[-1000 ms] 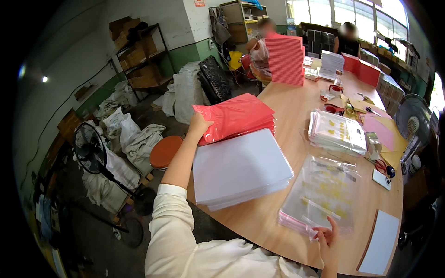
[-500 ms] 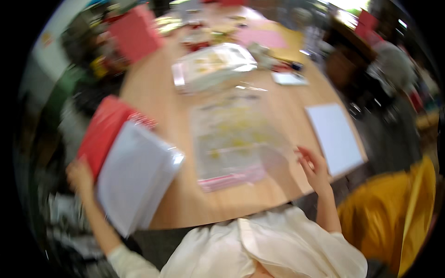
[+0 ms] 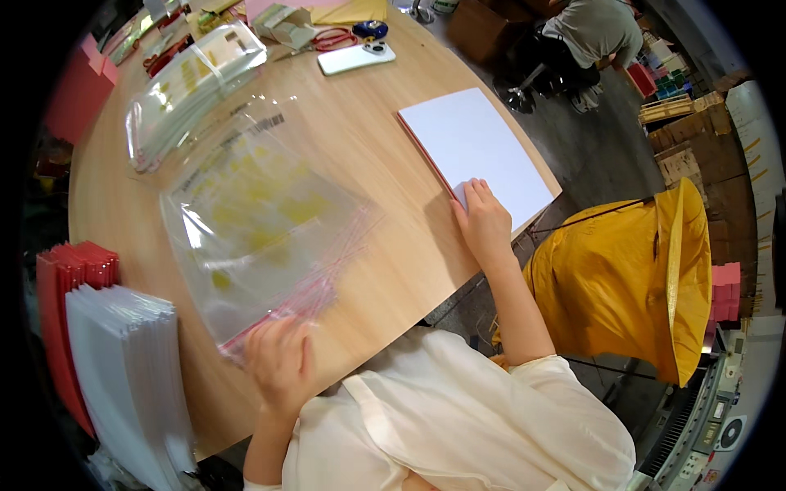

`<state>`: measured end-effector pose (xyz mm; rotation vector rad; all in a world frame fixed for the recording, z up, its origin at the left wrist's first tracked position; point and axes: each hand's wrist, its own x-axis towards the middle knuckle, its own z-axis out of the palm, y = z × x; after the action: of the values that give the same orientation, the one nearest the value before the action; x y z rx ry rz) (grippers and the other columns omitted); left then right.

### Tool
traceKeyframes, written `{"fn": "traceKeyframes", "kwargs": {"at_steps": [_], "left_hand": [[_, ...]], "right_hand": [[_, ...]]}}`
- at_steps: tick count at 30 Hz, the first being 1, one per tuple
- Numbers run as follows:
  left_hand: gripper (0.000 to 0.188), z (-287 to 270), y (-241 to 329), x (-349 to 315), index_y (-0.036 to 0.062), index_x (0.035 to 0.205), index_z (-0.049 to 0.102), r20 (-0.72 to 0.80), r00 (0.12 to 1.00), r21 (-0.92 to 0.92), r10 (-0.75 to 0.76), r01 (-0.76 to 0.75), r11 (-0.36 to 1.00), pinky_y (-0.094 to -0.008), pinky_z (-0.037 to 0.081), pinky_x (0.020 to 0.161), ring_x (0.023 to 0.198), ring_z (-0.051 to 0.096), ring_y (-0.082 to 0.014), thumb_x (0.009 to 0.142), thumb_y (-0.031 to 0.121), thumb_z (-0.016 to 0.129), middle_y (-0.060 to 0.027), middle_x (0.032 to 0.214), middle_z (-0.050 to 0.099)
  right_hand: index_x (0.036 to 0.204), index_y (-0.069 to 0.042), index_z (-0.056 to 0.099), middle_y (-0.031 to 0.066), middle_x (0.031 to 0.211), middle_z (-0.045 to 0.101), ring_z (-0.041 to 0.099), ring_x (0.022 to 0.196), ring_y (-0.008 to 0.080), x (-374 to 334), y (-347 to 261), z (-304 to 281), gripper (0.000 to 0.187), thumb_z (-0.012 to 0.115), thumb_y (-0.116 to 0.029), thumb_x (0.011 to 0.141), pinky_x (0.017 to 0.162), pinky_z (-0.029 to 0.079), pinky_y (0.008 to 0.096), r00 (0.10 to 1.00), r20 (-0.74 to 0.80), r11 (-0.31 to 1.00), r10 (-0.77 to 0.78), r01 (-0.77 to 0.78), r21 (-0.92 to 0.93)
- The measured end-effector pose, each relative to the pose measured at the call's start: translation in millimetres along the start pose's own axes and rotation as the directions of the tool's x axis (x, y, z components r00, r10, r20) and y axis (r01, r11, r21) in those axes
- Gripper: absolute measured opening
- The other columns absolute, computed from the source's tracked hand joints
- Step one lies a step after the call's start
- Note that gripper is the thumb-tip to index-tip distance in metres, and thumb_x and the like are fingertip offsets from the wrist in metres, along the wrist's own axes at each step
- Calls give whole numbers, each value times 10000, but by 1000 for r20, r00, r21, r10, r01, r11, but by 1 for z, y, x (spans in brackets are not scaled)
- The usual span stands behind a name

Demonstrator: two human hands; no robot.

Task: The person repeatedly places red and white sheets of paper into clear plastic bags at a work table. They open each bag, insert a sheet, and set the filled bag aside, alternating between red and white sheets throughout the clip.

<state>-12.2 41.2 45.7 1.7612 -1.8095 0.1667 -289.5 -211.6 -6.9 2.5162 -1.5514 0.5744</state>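
A stack of clear plastic bags (image 3: 282,192) with yellow printed patterns and pink edge strips lies on the table before me. My left hand (image 3: 280,360) rests at its near pink edge, fingers slightly bent and apart, with the tips touching the plastic. To the right is a stack of white sheets (image 3: 479,139) with a thin red edge showing underneath. On its near left corner lies my right hand (image 3: 485,219), fingers stretched over the top sheet and thumb at the side edge. Whether the thumb reaches under the stack is hidden.
At the table's left edge stand white packs (image 3: 127,360) beside red packs (image 3: 57,327). Farther off are a bundle of clear packs (image 3: 192,86), red scissors (image 3: 334,38) and a pale phone (image 3: 357,59). A yellow cloth-like sack (image 3: 606,278) stands right of the table.
My left hand has left the red and white packs and come to the bags' pink edge. My right hand has come down onto the white sheets. The view has swung rightward.
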Motion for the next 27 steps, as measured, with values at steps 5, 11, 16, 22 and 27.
{"fn": "traceKeyframes", "kwargs": {"at_steps": [5,11,16,22,27], "left_hand": [[254,68,36,44,37,976,662,141,989,-420,-43,99,902,-408,477,819,931,598,-309,726,16,703,-115,1046,625],[384,121,48,96,78,1115,615,191,979,-303,76,-15,953,-484,391,984,1168,489,-340,749,122,724,-149,1257,524],[502,134,25,109,135,1259,542,199,974,99,-112,94,991,-568,224,1111,1338,346,-340,792,222,704,-129,1386,443],[499,116,-33,90,142,1333,510,192,929,339,-317,240,910,-586,182,1121,1397,268,-356,874,285,644,-104,1475,381],[502,101,-48,80,151,1356,507,215,881,453,-422,293,842,-592,171,1120,1402,264,-346,900,331,616,-90,1492,365]], "right_hand": [[1051,-6,642,149,1116,665,640,1072,273,0,9,2,266,638,-201,869,786,553,355,999,-48,999,-19,17,-32],[988,-29,685,150,1044,691,668,1001,267,10,21,-7,189,608,-173,893,761,558,357,999,-13,985,41,-38,169],[1007,-7,694,183,983,689,696,917,249,18,29,-17,191,600,-144,913,731,554,318,990,86,923,113,-136,361],[994,-20,708,200,723,651,619,537,231,27,30,-34,183,608,-147,909,545,470,308,931,249,831,265,-352,431],[982,-13,711,203,714,645,592,493,206,28,31,-35,185,613,-153,911,514,450,295,925,258,828,279,-368,423]]}}
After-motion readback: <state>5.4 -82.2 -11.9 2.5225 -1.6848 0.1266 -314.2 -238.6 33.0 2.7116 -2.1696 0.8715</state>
